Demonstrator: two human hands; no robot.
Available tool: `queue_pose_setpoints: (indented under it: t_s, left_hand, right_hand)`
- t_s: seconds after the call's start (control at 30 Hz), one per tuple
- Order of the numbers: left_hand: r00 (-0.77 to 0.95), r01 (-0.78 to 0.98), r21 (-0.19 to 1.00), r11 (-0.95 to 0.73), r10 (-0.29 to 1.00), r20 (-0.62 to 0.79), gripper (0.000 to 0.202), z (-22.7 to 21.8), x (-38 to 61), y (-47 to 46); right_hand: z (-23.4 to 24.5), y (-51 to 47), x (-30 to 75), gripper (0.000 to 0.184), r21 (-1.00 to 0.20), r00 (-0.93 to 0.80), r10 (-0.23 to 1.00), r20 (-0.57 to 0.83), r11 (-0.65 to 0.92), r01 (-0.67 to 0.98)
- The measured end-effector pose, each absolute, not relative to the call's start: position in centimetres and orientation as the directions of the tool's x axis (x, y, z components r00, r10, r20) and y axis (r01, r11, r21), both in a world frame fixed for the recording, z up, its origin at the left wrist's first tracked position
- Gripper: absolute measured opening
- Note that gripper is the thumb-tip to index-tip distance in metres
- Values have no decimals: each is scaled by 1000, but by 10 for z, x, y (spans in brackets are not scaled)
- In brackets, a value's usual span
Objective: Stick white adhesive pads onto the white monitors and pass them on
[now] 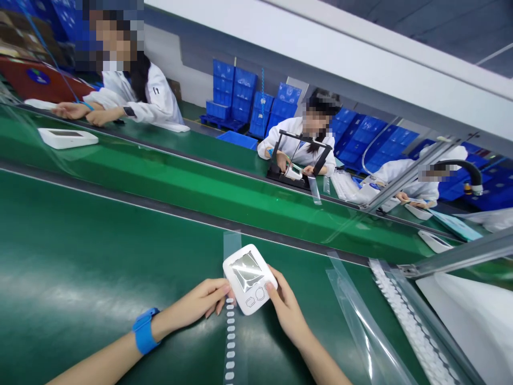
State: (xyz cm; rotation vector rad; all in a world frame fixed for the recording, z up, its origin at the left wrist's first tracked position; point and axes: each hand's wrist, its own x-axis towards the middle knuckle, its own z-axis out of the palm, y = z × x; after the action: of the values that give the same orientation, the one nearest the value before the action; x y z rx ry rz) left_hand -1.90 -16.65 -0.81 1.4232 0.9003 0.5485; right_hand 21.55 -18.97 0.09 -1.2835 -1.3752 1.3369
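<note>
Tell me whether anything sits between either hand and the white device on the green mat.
Nothing visible does: the left hand and right hand both already touch the white device, one on each side.

Factory assembly line: a long green conveyor belt [168, 176] runs beyond the fingers, workers in white coats [154, 99] sit along its far side, and stacked blue crates [240, 96] line the wall behind.
</note>
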Motion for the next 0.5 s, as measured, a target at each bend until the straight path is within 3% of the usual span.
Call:
queue_pose_setpoints:
  t_s: [0.07, 0.13, 0.33, 0.5]
  left_hand:
    - [557, 129, 985, 113, 814, -166, 51, -8, -19, -165]
    - [527, 66, 991, 117, 839, -134, 53, -8, -20, -162]
    - [409, -65, 982, 180, 902, -138, 54, -15, -28, -146]
    - [371, -107, 979, 174, 920, -123, 56, -28, -37, -133]
  right_hand:
    - [4, -177, 208, 52, -968, -166, 956, -243, -250, -24]
    - [9, -148, 207, 51, -949, -99, 948, -301, -308, -68]
    - [26, -3, 221, 47, -995, 235, 969, -73, -88, 55]
    - [32, 91, 213, 41, -942, 315, 944, 97, -15, 336]
